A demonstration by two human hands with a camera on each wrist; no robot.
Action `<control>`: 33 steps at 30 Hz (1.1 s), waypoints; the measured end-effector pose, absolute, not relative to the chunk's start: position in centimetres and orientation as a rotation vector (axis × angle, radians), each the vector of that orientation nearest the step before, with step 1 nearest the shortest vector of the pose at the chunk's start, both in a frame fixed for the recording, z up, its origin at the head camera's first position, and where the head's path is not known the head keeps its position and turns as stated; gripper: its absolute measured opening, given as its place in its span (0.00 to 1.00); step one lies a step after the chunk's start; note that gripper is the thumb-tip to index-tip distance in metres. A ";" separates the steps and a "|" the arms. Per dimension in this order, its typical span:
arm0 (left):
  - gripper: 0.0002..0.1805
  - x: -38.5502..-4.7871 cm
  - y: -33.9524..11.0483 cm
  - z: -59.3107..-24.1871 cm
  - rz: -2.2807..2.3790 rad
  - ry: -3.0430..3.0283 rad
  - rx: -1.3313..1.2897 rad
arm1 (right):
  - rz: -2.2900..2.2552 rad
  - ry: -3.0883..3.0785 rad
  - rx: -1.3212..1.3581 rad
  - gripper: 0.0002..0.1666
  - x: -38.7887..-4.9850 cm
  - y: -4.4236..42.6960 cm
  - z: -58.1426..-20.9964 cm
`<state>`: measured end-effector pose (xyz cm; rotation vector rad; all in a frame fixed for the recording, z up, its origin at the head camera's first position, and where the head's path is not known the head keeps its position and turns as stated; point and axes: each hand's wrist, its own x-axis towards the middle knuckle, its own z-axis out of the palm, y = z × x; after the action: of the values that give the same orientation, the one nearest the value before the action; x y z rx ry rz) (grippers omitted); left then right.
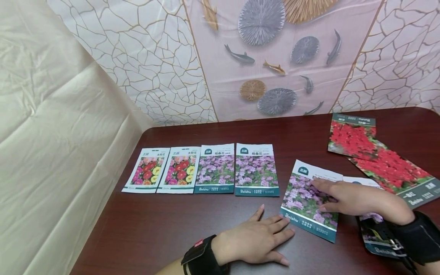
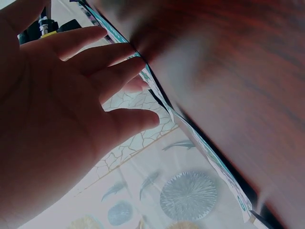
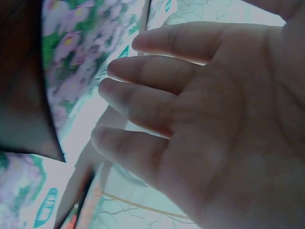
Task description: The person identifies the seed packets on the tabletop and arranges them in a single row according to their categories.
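Note:
A purple-flower seed packet (image 1: 302, 202) lies slightly turned on the dark table, its lower edge teal. My right hand (image 1: 357, 196) is over its upper right part, fingertips at the printed face; in the right wrist view the fingers (image 3: 143, 100) are nearly straight. My left hand (image 1: 256, 238) is spread palm down, its fingertips by the packet's lower left corner; the left wrist view shows it gripping nothing. Under my right wrist lies another purple-flower packet (image 1: 378, 240), partly hidden by the hand and black wristband.
Along the left runs a row: two packets with multicoloured flowers (image 1: 146, 172) (image 1: 180, 170) and two with purple flowers (image 1: 215, 168) (image 1: 256, 168). Two red-flower packets (image 1: 352, 135) (image 1: 398, 170) overlap at the right. A patterned cloth (image 1: 227, 91) hangs behind the table (image 1: 165, 225).

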<state>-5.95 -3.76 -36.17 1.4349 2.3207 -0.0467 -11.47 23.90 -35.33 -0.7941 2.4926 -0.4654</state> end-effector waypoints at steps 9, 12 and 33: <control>0.37 -5.7 -3.7 -36.2 -0.071 2.326 1.417 | -0.426 2.407 -0.720 0.39 -10.0 22.7 -33.9; 0.37 -5.7 -3.7 -36.2 -0.082 2.332 1.414 | -0.420 2.379 -0.727 0.36 -9.4 21.8 -33.8; 0.36 -5.9 -3.9 -35.9 -0.147 2.360 1.410 | -0.290 2.470 -0.702 0.37 -9.9 21.2 -35.0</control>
<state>-5.91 -3.91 -35.86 1.4097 2.3597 -0.1470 -9.87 21.22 -35.04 -0.7025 2.4701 -0.2898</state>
